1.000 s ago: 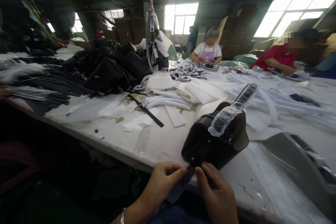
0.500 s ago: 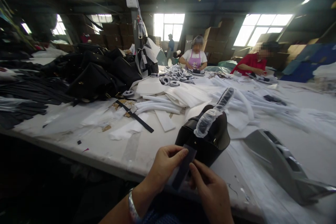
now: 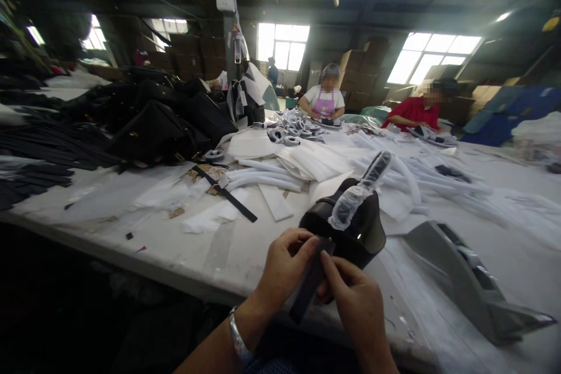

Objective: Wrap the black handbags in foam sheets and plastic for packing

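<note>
Between my two hands is a dark flat strip [image 3: 305, 294], tilted, with its lower end over the table's front edge. My left hand [image 3: 287, 263] pinches the strip near its upper end, thumb on top. On the strip's right edge, my right hand [image 3: 353, 292] is closed with thumb and fingers gripping it. Just beyond them a black handbag [image 3: 318, 216] stands on the table, its top open. The bag's handle [image 3: 357, 196] arches up, wrapped in clear plastic. Part of the bag's front is hidden behind my hands and the strip.
A grey tape dispenser [image 3: 471, 280] lies at the right. White foam sheets and tubes [image 3: 307, 158] cover the middle of the white table [image 3: 175, 251]. Black bags [image 3: 153, 128] are heaped at the left, beside a black strap [image 3: 225, 193]. Two people [image 3: 324, 99] work across the table.
Both hands and the strip have shifted slightly right, and the strip's upper end now lies against the bag's front in view. The handbag has moved a little to the right.
</note>
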### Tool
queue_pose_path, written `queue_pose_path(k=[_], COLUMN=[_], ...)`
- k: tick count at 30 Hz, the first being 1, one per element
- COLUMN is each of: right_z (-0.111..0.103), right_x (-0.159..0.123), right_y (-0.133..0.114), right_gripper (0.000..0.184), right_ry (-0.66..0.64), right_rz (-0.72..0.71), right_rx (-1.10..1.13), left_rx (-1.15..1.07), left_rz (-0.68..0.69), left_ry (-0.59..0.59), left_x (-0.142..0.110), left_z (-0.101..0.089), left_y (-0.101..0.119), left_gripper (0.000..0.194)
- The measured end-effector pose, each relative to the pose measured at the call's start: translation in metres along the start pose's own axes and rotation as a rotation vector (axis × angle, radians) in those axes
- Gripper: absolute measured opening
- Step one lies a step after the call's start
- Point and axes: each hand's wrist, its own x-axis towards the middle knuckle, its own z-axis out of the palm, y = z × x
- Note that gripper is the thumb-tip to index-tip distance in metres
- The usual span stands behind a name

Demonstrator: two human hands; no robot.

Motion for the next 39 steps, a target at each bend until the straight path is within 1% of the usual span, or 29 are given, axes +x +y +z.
queue_pose_path(k=[4, 7, 10, 14, 19, 24, 29, 32, 34, 35, 37, 39], right_z=[0.005, 0.007, 0.007, 0.008, 0.011, 0.011, 0.015, 0.018, 0.019, 0.019, 0.019, 0.018], right_x=[-0.001, -0.004, -0.007, -0.012, -0.014, -0.009, -0.003, -0.002, -0.001, -0.001, -0.001, 0.001], right_y=[0.003, 0.005, 0.007, 0.008, 0.005, -0.003, -0.002, -0.001, 0.001, 0.001, 0.004, 0.008], right_gripper=[0.047, 0.046, 0.045, 0.047, 0.047, 0.047, 0.05, 0.049, 0.048, 0.049, 0.05, 0.05], right_ry=[0.026, -0.002, -0.044, -0.058, -0.049, 0.026, 0.074, 0.096, 0.113, 0.115, 0.101, 0.061], right_rz=[0.018, 0.005, -0.016, -0.028, -0.044, -0.1, -0.111, -0.097, -0.08, -0.071, -0.05, -0.016], right_rx=[-0.015, -0.045, -0.101, -0.126, -0.089, -0.125, -0.151, -0.119, -0.085, -0.067, -0.018, 0.059], left_rx=[-0.077, -0.097, -0.115, -0.156, -0.191, -0.24, -0.278, -0.209, -0.073, 0.013, 0.175, 0.299], left_rz=[-0.109, -0.188, -0.236, -0.279, -0.295, -0.305, -0.277, -0.215, -0.114, -0.041, 0.147, 0.348], left_ry=[-0.027, -0.032, -0.016, 0.021, 0.036, 0.063, 0.112, 0.158, 0.197, 0.214, 0.234, 0.221], left_x=[-0.022, -0.039, -0.047, -0.049, -0.048, -0.046, -0.045, -0.043, -0.043, -0.043, -0.044, -0.046], left_z=[-0.005, -0.009, -0.012, -0.014, -0.012, -0.007, -0.001, 0.002, 0.003, 0.003, 0.002, 0.0], left_y=[-0.014, -0.024, -0.028, -0.026, -0.024, -0.024, -0.026, -0.029, -0.032, -0.033, -0.035, -0.036], left_gripper=[0.036, 0.035, 0.034, 0.034, 0.033, 0.034, 0.035, 0.03, 0.022, 0.018, 0.012, 0.012])
